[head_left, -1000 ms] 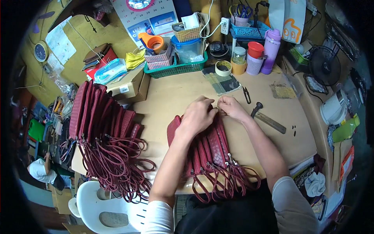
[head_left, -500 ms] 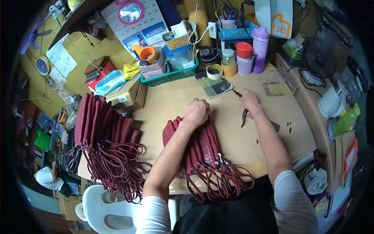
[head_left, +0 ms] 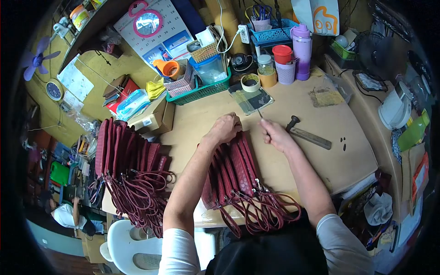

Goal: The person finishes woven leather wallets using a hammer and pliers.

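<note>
My left hand (head_left: 225, 128) is closed at the upper end of a row of maroon zip pouches (head_left: 231, 165), its fingers pinched over their top edges. The pouches stand packed side by side, with zip pulls and wrist straps (head_left: 259, 206) trailing toward me over the table's near edge. My right hand (head_left: 276, 135) is closed around a thin, narrow tool (head_left: 260, 113) that points away from me; its handle is hidden in the fist. Just right of that hand lies a hammer (head_left: 311, 138) with a dark head and a flat wooden handle.
A second stack of maroon pouches (head_left: 123, 151) stands at the left table edge. Behind are a dark mat (head_left: 251, 101), a tape roll (head_left: 250, 83), a green basket (head_left: 201, 88) and a purple bottle (head_left: 301, 52). A white chair (head_left: 121, 247) is below left; another person (head_left: 68, 215) works beyond.
My right hand has come left and nearer, lifting the thin tool from beside the mat. The hammer now shows fully. My left hand stays at the pouches; the view has shifted slightly.
</note>
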Motion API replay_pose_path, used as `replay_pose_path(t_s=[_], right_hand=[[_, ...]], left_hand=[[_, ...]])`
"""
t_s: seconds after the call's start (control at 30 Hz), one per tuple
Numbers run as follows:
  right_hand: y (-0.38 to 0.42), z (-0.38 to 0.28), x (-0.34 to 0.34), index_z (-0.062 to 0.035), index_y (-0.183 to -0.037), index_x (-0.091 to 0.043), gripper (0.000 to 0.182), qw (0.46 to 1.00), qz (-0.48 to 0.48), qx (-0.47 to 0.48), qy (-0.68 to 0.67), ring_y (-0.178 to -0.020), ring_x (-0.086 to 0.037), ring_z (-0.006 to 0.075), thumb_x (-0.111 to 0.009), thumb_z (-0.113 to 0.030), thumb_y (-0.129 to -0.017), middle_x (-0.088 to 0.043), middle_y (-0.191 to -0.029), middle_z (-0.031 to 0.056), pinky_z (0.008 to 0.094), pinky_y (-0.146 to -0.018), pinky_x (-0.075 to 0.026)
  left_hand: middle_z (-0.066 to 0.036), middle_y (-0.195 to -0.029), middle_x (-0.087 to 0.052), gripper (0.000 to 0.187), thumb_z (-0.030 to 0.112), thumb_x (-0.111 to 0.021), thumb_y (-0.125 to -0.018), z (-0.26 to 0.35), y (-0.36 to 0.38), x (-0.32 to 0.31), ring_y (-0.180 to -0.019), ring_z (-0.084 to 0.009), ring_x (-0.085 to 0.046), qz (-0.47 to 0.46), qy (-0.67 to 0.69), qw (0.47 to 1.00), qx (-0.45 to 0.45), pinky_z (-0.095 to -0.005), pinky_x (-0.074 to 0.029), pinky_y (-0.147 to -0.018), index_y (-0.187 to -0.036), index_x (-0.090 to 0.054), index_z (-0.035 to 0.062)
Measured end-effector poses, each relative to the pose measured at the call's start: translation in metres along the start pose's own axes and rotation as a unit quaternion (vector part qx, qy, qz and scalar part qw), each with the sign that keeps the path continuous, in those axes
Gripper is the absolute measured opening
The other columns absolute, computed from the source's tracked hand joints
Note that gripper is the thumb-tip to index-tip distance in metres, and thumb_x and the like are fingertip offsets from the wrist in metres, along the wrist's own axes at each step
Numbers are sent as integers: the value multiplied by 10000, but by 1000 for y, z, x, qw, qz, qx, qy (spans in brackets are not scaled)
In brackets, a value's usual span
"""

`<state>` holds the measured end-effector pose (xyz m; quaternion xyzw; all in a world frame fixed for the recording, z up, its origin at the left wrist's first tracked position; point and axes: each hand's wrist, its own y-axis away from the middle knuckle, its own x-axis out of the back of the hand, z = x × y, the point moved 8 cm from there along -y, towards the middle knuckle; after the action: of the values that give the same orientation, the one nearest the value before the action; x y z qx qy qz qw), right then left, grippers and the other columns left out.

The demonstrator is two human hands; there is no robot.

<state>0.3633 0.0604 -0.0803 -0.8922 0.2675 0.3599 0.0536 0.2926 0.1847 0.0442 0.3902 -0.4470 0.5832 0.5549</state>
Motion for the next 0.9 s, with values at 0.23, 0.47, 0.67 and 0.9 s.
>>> replay_pose_path(t_s=[0.23,0.47,0.67,0.9], right_hand=[[36,-22,-51,-9,-1009,-594,490,704,171,94,683,-954,-615,459,-458,-477,-968,-649,-947,286,556,-836,-466],[32,-26,-58,-10,-961,-598,439,711,147,121,676,-891,-615,468,-510,-440,-947,-650,-885,281,558,-793,-474],[34,-30,-60,0,-821,-582,426,722,128,160,661,-768,-603,461,-547,-410,-932,-618,-750,262,550,-698,-454],[37,-35,-71,-9,-760,-560,421,705,122,196,671,-712,-593,455,-592,-401,-910,-602,-710,247,543,-645,-446]], left_hand=[[-163,-885,-653,156,161,-672,-811,-2,1,1,-868,-338,-638,13,5,1000,0,-413,-498,-793,-849,-688,10],[-162,-877,-652,144,142,-681,-799,3,2,3,-841,-342,-639,21,5,1000,4,-415,-501,-774,-838,-685,3],[-166,-885,-649,123,106,-663,-800,1,5,6,-840,-343,-639,39,16,999,17,-413,-504,-768,-845,-682,-6],[-181,-906,-640,153,129,-657,-809,1,6,4,-871,-353,-635,41,21,999,22,-415,-506,-801,-836,-674,-21]])
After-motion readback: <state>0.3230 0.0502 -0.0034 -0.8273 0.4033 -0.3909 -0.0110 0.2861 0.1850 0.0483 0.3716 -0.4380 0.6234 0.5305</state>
